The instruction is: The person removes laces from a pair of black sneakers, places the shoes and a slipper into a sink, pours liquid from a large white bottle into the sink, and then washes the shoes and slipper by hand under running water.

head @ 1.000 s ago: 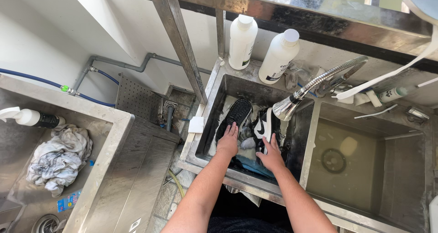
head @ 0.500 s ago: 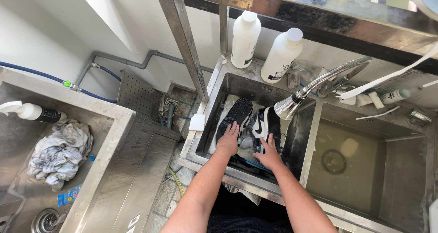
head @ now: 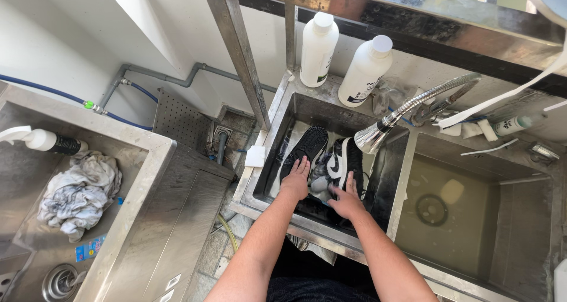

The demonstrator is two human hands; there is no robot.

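Pressing open fingers on black shoes (head: pixel 322 154) in sink (head: pixel 378 216); spray faucet (head: pixel 378 137) overhangs, bottles (head: pixel 319 48) behind, possibly.

**Two hands on shoes in a steel sink**

The left hand (head: pixel 295 182) lies flat on the black sole of a shoe (head: pixel 305 150) that is turned sole-up in the left basin of a steel sink (head: pixel 260 181). The right hand (head: pixel 345 200) rests fingers spread on a black-and-white shoe (head: pixel 344 160) just beside the first. A flexible spray faucet (head: pixel 378 135) hangs its head over this basin. The right basin (head: pixel 460 204) holds murky water over a drain. Two white bottles (head: pixel 318 49) stand on the ledge behind. Far left, a crumpled rag (head: pixel 77 192) lies in another steel tub (head: pixel 150 160).
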